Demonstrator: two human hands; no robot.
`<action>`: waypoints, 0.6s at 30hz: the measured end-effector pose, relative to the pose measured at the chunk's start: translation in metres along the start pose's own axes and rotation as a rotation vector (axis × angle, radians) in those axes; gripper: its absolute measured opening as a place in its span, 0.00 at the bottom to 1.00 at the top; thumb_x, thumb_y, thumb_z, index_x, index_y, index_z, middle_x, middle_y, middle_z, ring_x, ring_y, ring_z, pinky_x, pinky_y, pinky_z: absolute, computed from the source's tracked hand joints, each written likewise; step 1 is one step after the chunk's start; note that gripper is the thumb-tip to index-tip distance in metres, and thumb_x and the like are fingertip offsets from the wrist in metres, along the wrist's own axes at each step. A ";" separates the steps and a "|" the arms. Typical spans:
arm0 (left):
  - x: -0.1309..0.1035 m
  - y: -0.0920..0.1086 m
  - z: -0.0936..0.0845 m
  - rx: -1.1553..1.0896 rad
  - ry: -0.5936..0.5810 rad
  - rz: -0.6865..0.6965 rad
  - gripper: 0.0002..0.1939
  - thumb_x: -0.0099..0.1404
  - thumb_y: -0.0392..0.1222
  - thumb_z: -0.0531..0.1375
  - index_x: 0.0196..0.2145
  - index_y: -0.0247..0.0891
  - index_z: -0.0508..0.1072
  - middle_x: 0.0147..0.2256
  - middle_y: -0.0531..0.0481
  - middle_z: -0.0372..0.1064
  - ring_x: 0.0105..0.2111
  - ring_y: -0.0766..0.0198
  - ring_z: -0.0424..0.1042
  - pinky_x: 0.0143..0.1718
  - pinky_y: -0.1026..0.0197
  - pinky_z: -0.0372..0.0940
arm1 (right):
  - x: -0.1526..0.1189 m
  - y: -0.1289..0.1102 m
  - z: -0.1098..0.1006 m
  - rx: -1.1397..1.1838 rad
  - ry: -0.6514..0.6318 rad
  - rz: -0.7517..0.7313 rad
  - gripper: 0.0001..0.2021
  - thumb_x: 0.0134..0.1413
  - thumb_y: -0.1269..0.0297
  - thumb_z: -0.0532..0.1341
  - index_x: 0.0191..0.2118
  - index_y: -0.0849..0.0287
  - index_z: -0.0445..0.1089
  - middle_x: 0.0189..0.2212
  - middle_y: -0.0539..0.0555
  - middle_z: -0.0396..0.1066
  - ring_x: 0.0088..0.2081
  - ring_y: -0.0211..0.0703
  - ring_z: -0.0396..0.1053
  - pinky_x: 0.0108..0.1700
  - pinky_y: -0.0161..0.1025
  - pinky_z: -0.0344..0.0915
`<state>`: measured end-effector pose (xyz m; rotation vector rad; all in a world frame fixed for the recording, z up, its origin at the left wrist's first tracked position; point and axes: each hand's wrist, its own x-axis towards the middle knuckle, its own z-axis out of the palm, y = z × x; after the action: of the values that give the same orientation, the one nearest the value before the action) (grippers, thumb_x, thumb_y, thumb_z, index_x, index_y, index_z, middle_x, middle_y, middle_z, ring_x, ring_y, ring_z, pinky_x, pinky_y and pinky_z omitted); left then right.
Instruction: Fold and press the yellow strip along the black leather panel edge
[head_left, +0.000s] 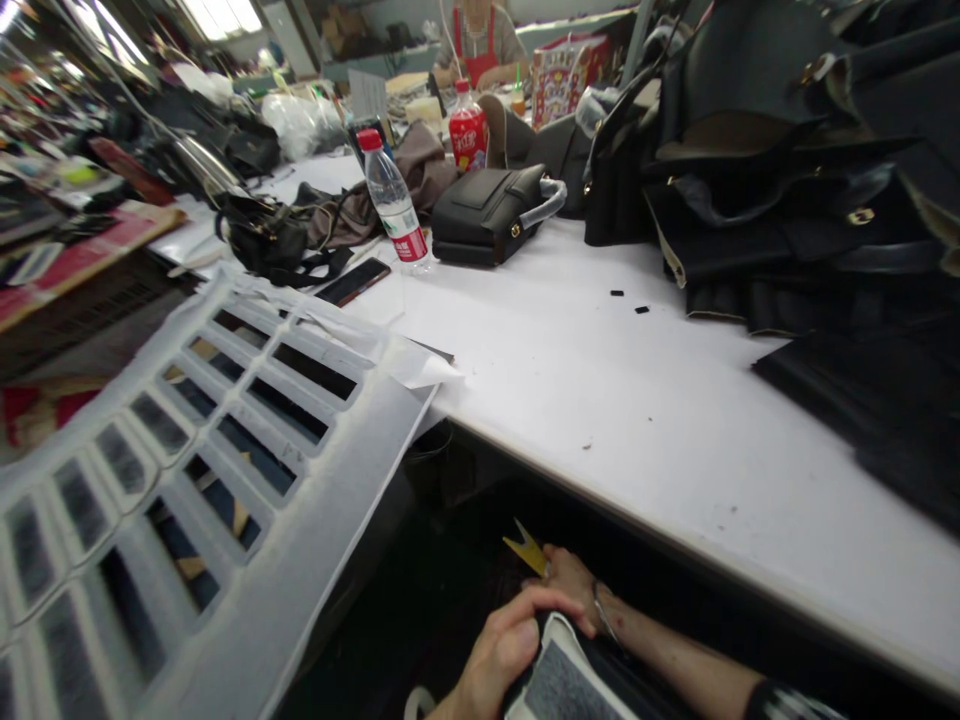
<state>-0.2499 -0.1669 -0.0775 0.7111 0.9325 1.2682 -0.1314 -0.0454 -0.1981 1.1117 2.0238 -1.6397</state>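
At the bottom of the view, my left hand is closed on the edge of a black bag piece with a grey fuzzy panel and a pale border. Just beyond it is my right hand, a bracelet on its wrist. From its fingers sticks out a yellow tool with a forked, V-shaped tip, which looks like thread snips. The right fingers are partly hidden behind the left hand. Both hands are low, in front of the white table.
Left stands a slotted white rack with several grey-black pieces. On the table are a black handbag, a water bottle, a red drink bottle and a phone. Black bags pile up right. A person sits opposite.
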 end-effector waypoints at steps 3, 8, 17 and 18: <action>-0.001 -0.001 -0.003 0.028 -0.010 -0.006 0.27 0.68 0.60 0.52 0.50 0.35 0.73 0.44 0.38 0.72 0.43 0.50 0.70 0.45 0.53 0.63 | 0.001 -0.001 0.004 -0.015 0.023 0.020 0.14 0.61 0.56 0.63 0.43 0.62 0.69 0.33 0.51 0.71 0.33 0.41 0.71 0.36 0.40 0.70; -0.001 -0.008 -0.010 0.086 -0.011 -0.037 0.30 0.66 0.64 0.53 0.49 0.34 0.73 0.41 0.40 0.72 0.41 0.50 0.71 0.45 0.52 0.63 | -0.004 -0.018 -0.016 -0.068 0.075 -0.039 0.19 0.53 0.51 0.67 0.41 0.63 0.69 0.32 0.53 0.72 0.34 0.45 0.71 0.39 0.43 0.68; -0.007 0.007 0.001 0.128 0.071 -0.020 0.25 0.69 0.58 0.51 0.47 0.35 0.75 0.39 0.46 0.71 0.39 0.57 0.67 0.42 0.59 0.61 | -0.110 -0.047 -0.094 -0.006 0.047 -0.194 0.36 0.40 0.30 0.64 0.43 0.59 0.66 0.36 0.53 0.69 0.38 0.50 0.66 0.37 0.40 0.63; -0.008 0.010 0.003 0.137 0.083 -0.015 0.25 0.69 0.57 0.51 0.46 0.35 0.75 0.39 0.46 0.71 0.39 0.57 0.67 0.42 0.59 0.61 | -0.126 -0.050 -0.099 0.011 0.008 -0.209 0.37 0.42 0.26 0.59 0.42 0.59 0.66 0.34 0.52 0.68 0.36 0.49 0.65 0.36 0.40 0.62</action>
<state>-0.2524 -0.1731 -0.0659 0.7613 1.0987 1.2368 -0.0631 -0.0029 -0.0506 0.9374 2.2027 -1.7476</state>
